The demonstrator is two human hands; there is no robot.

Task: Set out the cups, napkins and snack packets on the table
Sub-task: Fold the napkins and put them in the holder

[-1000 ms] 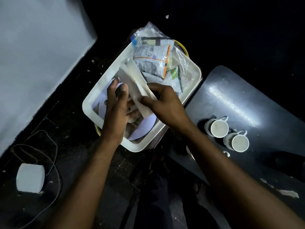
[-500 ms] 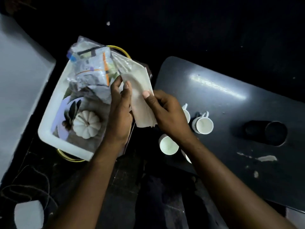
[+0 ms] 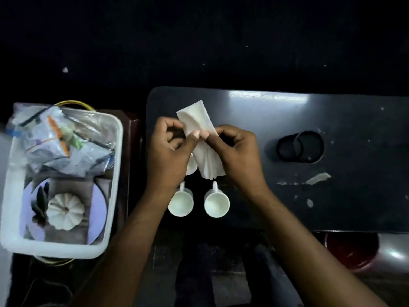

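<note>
From the head view, both hands are raised over the dark surface (image 3: pixel 265 116). They hold a small stack of folded white napkins (image 3: pixel 195 117) between them: the left hand (image 3: pixel 170 151) and the right hand (image 3: pixel 238 156) each have their fingers (image 3: pixel 195 138) curled and pinching the stack near its middle, thumbs almost meeting. The napkins hang above the near-left part of the surface, fanned a little at the lower end. Two white cups (image 3: pixel 217 203) stand side by side just beneath, and a third cup (image 3: pixel 191 168) is partly hidden behind the left hand. The snack packets (image 3: pixel 55 140), bundled in clear plastic, lie in the white tub (image 3: pixel 117 156) off to the left, along with a white pumpkin ornament (image 3: pixel 65 211) on a plate. A black round holder (image 3: pixel 299 146) sits well apart to the right. The cups look done and the napkin step seems in hand. Next comes peeling single sheets apart with a light pinch and laying them beside the cups without knocking them.
</note>
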